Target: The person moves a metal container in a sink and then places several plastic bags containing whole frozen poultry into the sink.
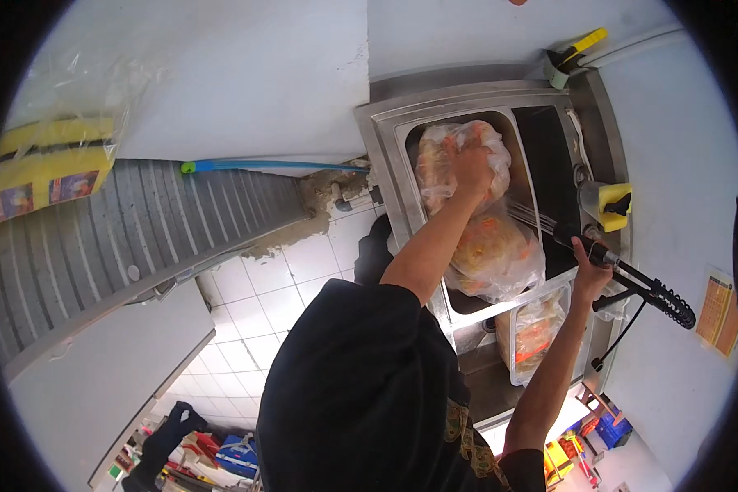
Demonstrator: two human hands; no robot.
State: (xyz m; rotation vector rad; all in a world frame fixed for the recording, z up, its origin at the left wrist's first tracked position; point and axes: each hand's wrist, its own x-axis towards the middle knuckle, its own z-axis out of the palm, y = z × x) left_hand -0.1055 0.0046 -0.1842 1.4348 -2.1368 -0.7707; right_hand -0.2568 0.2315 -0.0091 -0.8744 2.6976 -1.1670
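Note:
My left hand [476, 167] grips a clear plastic bag [438, 163] with pale and orange contents in the steel sink basin [411, 138]; its fingertips are partly hidden. A second plastic bag of similar contents [492, 252] rests nearer in the same basin. My right hand [589, 270] is wrapped around the black handle of a pre-rinse spray nozzle [581, 243]. Streams of water [529, 215] run from the nozzle toward the two bags. What the bags hold cannot be made out exactly.
A plastic tub [513, 350] with more bagged contents stands beside the basin. A second dark basin [547, 166] adjoins it. On the sink's back ledge are a container with a yellow sponge [615, 206] and a cup with a yellow-handled brush [556, 67]. A blue pole [270, 165] lies left.

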